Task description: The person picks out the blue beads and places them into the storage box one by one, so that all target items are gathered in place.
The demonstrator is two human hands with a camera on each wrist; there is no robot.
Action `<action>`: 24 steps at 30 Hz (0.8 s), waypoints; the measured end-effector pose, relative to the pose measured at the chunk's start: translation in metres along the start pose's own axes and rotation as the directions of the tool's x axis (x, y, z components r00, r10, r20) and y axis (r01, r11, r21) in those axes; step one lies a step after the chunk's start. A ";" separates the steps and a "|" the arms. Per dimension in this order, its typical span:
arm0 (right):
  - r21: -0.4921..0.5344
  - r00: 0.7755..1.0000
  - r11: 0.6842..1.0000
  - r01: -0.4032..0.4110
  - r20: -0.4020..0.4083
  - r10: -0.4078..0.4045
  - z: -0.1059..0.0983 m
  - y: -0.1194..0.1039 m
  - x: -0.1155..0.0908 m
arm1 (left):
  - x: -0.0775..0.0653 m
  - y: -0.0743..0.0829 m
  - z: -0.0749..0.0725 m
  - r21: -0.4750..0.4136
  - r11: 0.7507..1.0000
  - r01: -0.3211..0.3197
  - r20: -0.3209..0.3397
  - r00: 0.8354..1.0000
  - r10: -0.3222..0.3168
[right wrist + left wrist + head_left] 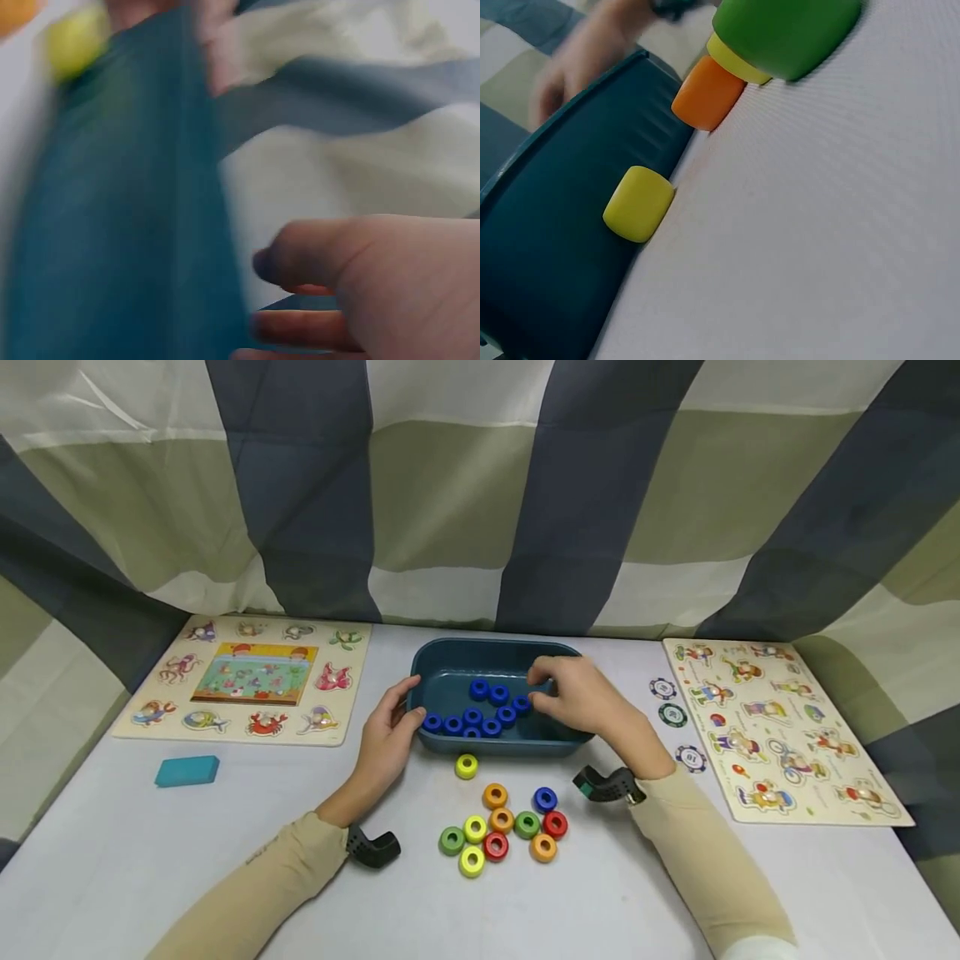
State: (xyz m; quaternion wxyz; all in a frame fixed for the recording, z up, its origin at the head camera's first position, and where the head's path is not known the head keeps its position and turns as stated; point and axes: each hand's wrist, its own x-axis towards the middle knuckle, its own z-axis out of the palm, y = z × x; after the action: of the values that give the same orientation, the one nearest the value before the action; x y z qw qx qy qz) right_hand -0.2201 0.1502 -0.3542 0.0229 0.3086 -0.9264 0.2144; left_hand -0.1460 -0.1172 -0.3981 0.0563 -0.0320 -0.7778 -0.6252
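Note:
A deep teal tray [525, 747] stands in the middle of the table and contains several blue ring-shaped beads [478, 690]. At its left end my left hand [386, 739] holds the rim with thumb and fingers. My right hand [581, 693] is over the tray's right part, fingers bent and parted from the thumb, its thumb tip right beside a blue bead [521, 704]. The right wrist view shows a gap between the thumb and fingers of the right hand [405, 285]. A yellow bead [638, 204] stands close against the tray's outer wall.
Before the tray lie loose beads: orange [495, 795], green [452, 841], red [555, 824], yellow and one blue [545, 800]. Puzzle boards lie left [352, 693] and right [750, 718]. Poker chips [672, 716] and a teal block [187, 771] lie nearby. A checked curtain [450, 502] hangs behind.

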 end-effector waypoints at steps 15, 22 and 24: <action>0.145 0.955 0.978 0.152 0.235 -0.183 0.015 -0.020 -0.084 | 0.001 0.003 -0.001 0.000 1.000 0.002 -0.014 1.000 -0.002; 0.239 0.948 0.955 0.176 0.221 -0.230 0.032 -0.005 -0.081 | 0.000 0.002 0.001 -0.005 1.000 0.011 -0.015 1.000 -0.011; 0.255 0.950 0.953 0.161 0.223 -0.220 0.034 -0.003 -0.081 | 0.000 0.002 0.002 -0.004 1.000 0.014 -0.015 1.000 -0.014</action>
State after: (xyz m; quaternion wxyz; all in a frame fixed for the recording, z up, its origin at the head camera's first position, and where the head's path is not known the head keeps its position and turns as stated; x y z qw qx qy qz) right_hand -0.1496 0.1796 -0.3980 -0.1093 0.4223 -0.8558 0.2782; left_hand -0.1454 -0.1150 -0.3966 0.0580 -0.0221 -0.7764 -0.6271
